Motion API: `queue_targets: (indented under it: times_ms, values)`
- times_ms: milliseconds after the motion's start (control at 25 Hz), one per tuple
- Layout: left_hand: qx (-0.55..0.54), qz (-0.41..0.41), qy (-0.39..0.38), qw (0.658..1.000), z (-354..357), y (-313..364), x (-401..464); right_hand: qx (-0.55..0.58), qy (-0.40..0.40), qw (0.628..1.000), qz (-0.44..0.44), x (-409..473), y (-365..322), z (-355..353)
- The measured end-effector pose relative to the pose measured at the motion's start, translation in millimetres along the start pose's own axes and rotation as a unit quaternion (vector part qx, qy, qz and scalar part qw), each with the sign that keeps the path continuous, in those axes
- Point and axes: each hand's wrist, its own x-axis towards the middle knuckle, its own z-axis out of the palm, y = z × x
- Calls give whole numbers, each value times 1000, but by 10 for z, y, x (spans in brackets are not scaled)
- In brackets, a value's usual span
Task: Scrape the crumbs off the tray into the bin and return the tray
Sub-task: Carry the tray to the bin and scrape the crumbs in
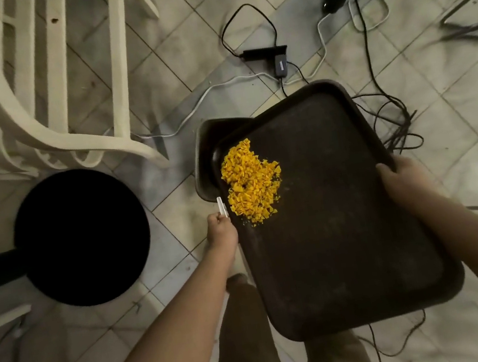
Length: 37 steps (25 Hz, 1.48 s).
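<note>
A dark brown tray [341, 227] is held tilted above the floor, its far left corner over a dark bin [202, 158]. A heap of yellow crumbs [250, 182] lies on the tray near that left edge. My right hand [402, 181] grips the tray's right rim. My left hand [221, 230] pinches a small white scraper [222, 206] beside the tray's left edge, just short of the crumbs. Most of the bin is hidden under the tray.
A round black stool seat [81, 235] stands to the left. Stacked white plastic chairs [31, 87] fill the upper left. Cables and a black power strip [265, 52] lie on the tiled floor behind the bin. My legs are below the tray.
</note>
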Motion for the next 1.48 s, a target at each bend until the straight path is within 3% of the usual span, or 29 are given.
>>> queue_targets:
  times_ms: [280,520,600,680,720,800,960,1160,1320,1480]
  values:
    - [-72,-13,6,997,150,29,116,-11,5,1000,4,142,5,137]
    - [-67,3,30,997,135,12,237,-27,-9,999,-19,185,-162,166]
    - [-9,30,102,994,76,62,185,-33,-11,999,-25,175,-212,165]
    - [81,110,190,972,39,171,90,-41,-8,999,-30,170,-230,171]
    - [103,157,196,963,39,240,56,-41,-5,999,-30,164,-232,175]
    - [128,212,162,955,91,372,95,-33,3,999,-36,160,-227,195]
    - [139,206,133,959,172,687,350,-12,10,999,-42,190,-205,231]
    - [195,252,109,942,233,781,510,-11,19,999,-45,203,-171,249]
    - [168,209,147,952,206,811,534,-27,23,999,-36,190,-173,233]
    - [120,257,124,951,288,877,411,-46,36,997,-41,207,-162,258]
